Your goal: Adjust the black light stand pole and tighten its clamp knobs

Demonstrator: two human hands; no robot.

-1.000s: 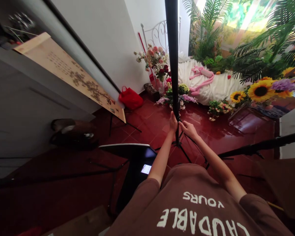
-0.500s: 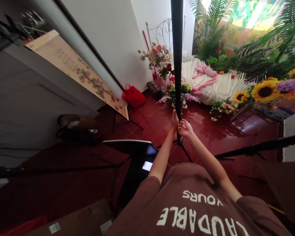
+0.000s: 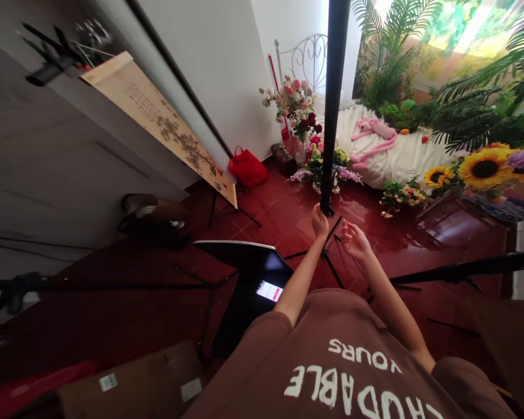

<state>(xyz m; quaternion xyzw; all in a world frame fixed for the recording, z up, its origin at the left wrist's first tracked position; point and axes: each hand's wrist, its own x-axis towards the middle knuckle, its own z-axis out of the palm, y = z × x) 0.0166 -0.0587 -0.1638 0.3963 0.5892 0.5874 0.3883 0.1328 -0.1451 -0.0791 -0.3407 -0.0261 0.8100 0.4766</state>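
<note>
A tall black stand pole [image 3: 335, 105] rises in front of me, tilted slightly to the right at its top. My left hand [image 3: 319, 221] is closed round its lower part, just beside a dark knob or clamp. My right hand [image 3: 354, 241] is off the pole, a little to its right, with its fingers loosely bent and apart and nothing visible in them. Below both hands, the thin black tripod legs [image 3: 332, 270] spread over the floor. Whether pole and legs are joined is hidden behind my left hand and forearm.
A black chair [image 3: 231, 314] with a lit phone [image 3: 269, 291] on it stands left. Beyond are a hanging scroll [image 3: 170, 134], a red bag [image 3: 248, 167], flowers [image 3: 294, 105] and a white-draped bed [image 3: 414, 157]. Another black pole [image 3: 463, 267] crosses at right; cardboard [image 3: 131, 378] lies lower left.
My right hand has come off the pole and moved right, its fingers loosening. My left hand remains on the pole. The view has shifted, so the surroundings sit further right.
</note>
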